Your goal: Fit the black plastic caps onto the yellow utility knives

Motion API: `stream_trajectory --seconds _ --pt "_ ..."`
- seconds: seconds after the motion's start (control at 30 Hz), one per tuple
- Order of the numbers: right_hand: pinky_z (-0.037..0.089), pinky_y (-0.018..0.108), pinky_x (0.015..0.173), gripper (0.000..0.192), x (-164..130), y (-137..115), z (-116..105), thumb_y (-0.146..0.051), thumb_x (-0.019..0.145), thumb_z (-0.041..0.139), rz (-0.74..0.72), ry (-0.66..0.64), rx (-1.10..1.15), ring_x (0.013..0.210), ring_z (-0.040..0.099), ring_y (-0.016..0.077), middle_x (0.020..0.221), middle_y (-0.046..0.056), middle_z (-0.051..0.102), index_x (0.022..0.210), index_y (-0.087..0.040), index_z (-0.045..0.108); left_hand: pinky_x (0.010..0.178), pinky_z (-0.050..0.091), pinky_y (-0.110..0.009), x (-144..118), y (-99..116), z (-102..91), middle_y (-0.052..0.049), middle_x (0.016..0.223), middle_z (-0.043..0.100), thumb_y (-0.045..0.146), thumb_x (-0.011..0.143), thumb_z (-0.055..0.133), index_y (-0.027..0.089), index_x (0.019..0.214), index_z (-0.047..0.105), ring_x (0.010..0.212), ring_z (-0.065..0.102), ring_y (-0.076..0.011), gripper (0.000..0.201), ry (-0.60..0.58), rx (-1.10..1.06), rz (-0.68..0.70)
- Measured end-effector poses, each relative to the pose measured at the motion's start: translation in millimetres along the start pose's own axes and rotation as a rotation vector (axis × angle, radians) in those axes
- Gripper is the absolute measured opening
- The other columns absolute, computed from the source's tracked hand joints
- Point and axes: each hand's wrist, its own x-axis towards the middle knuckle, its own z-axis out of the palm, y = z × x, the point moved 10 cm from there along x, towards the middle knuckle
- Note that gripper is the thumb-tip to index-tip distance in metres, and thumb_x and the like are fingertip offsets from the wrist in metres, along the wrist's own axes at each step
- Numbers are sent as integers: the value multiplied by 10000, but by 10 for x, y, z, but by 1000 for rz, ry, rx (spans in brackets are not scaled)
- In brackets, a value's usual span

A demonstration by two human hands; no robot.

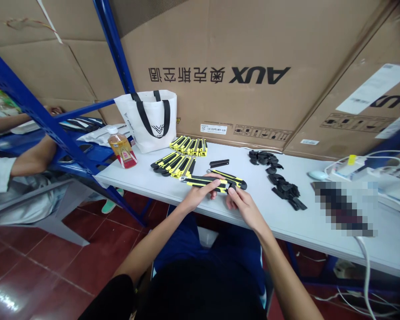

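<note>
My left hand [202, 192] grips a yellow and black utility knife [200, 182] by its middle, just above the white table [186, 195]. My right hand [242, 204] pinches the knife's right end, where a small black part [231, 186] sits at the fingertips. A second knife [231, 178] lies right behind it on the table. Finished-looking knives lie in two rows, a near pile [175, 164] and a far pile [190, 145]. A loose black strip [219, 163] rests behind the hands.
A heap of small black plastic parts [282, 182] trails to the right. A drink bottle [122, 151] and a white tote bag [150, 118] stand at the left. Cardboard boxes [253, 66] wall the back. Another person's arm [33, 158] is at far left; cables and a power strip [363, 171] at right.
</note>
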Motion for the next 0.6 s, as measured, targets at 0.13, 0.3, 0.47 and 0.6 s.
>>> stream_trajectory --seconds 0.13,0.3,0.47,0.6 --pt "418 348 693 562 3 -19 -20 -669 1058 502 -15 32 -40 639 510 193 650 7 616 697 -245 578 641 510 -257 -39 91 -3 -6 831 642 545 960 709 160 1158 704 637 585 -108 433 9 72 43" --pt "441 356 678 542 -14 -55 -33 -670 1053 504 -30 70 -77 607 515 199 631 5 612 713 -256 586 658 516 -266 -58 140 3 -16 888 653 533 962 707 171 1150 702 658 592 -111 407 5 103 67" --pt "481 360 661 407 -28 -88 -53 -648 1022 582 -27 121 -62 664 604 245 648 12 641 893 -282 704 655 508 -268 -43 119 1 -9 865 644 554 953 707 179 1138 706 654 583 -111 418 6 115 61" --pt "502 368 685 376 -27 -100 -63 -645 1001 620 -24 131 -22 762 656 282 684 29 671 946 -291 734 677 508 -281 -40 124 13 -1 802 635 544 960 706 174 1141 699 656 590 -122 412 -10 115 64"
